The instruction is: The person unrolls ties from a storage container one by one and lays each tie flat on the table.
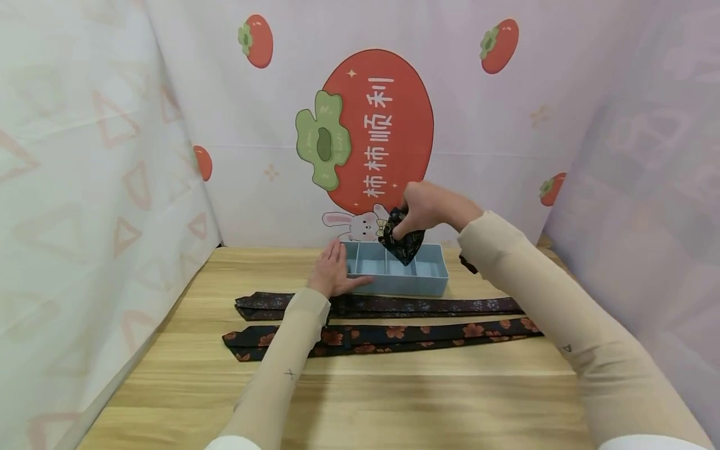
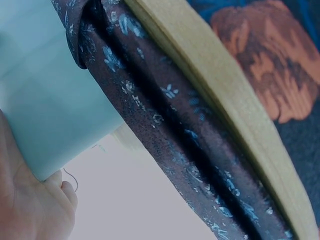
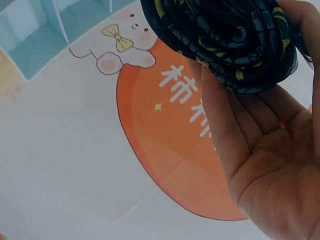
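Note:
My right hand holds a rolled-up dark necktie with small yellowish marks above the light blue divided box. In the right wrist view, the spiral of the rolled necktie shows between thumb and fingers. At the box's left end, my left hand rests with fairly straight fingers along the side and the thumb spread across the front wall. Just in front of the box lies a dark maroon necktie with small blue flowers. Nearer to me is a black necktie with orange flowers; my left forearm crosses above both.
The wooden table extends toward me. Behind the box stands a fabric backdrop printed with persimmons and a rabbit. Hanging cloth borders the left side, and another sheet the right.

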Action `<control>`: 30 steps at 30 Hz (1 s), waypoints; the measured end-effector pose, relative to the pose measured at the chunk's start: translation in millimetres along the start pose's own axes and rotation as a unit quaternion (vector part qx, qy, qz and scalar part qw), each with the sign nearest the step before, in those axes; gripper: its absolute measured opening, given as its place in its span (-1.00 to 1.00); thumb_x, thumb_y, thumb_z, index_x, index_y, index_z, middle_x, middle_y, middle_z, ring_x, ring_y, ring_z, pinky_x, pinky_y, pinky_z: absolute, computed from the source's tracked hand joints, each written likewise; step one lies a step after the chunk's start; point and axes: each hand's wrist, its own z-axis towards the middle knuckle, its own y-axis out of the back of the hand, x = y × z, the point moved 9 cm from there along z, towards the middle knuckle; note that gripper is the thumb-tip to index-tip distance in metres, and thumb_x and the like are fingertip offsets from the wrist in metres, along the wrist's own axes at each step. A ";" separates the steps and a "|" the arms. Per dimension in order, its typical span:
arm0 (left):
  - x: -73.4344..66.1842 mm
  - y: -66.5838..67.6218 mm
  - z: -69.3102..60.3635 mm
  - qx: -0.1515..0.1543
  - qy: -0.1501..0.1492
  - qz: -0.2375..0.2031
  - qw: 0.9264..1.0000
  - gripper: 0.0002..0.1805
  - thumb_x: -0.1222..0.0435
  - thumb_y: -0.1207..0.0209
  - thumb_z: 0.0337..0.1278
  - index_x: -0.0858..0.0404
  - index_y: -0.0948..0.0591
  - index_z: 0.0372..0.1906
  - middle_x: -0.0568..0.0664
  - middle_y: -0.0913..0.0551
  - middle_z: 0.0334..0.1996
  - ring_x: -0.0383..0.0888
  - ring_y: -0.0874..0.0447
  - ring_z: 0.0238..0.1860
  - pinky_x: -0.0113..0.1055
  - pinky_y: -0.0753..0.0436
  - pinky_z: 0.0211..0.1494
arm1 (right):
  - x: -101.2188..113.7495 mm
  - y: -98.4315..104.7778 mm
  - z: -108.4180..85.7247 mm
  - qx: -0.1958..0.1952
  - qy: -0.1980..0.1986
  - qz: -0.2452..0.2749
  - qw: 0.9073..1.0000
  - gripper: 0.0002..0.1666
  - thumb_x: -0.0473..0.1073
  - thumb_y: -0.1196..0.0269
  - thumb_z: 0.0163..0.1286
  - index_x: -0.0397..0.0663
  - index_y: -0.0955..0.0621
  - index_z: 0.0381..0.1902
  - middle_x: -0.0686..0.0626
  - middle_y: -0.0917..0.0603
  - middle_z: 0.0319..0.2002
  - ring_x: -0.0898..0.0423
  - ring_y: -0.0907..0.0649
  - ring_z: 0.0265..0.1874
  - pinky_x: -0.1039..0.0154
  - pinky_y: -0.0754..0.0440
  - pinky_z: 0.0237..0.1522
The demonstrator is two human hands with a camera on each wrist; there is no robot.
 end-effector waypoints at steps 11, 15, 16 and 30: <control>5.5 2.2 -1.5 0.010 -0.005 -0.002 1.000 0.31 -0.54 0.14 0.30 0.47 0.07 0.68 0.28 0.08 0.73 0.14 0.22 0.76 -0.04 0.10 0.80 | 4.2 -43.0 -50.2 0.016 -0.003 0.040 0.999 -0.35 0.12 -0.50 0.22 0.13 -0.33 -0.78 0.15 -0.16 -0.75 0.21 -0.16 -0.74 0.32 -0.16 -0.58; 6.1 5.2 -2.0 0.002 -0.004 -0.008 1.000 0.31 -0.53 0.11 0.30 0.47 0.06 0.68 0.29 0.08 0.72 0.15 0.22 0.76 -0.03 0.08 0.80 | 8.3 -61.2 -66.5 0.023 0.011 0.074 0.997 -0.30 0.08 -0.50 0.22 0.15 -0.25 -0.79 0.16 -0.10 -0.75 0.22 -0.08 -0.73 0.32 -0.09 -0.58; 6.4 5.6 -2.0 0.001 -0.003 -0.010 1.000 0.31 -0.53 0.11 0.30 0.47 0.06 0.68 0.29 0.08 0.72 0.15 0.22 0.76 -0.03 0.07 0.80 | 9.0 -66.0 -70.4 0.025 0.014 0.080 0.996 -0.31 0.08 -0.50 0.23 0.15 -0.25 -0.79 0.17 -0.10 -0.75 0.22 -0.07 -0.73 0.32 -0.09 -0.58; 0.5 6.0 -5.1 0.004 -0.002 -0.021 1.000 0.30 -0.51 0.09 0.31 0.46 0.07 0.68 0.28 0.10 0.73 0.16 0.23 0.76 -0.01 0.08 0.80 | -3.2 -152.8 -118.8 0.037 -0.010 0.177 0.983 -0.25 0.01 -0.50 0.24 0.20 -0.16 -0.77 0.22 -0.06 -0.78 0.26 -0.05 -0.79 0.33 -0.12 -0.63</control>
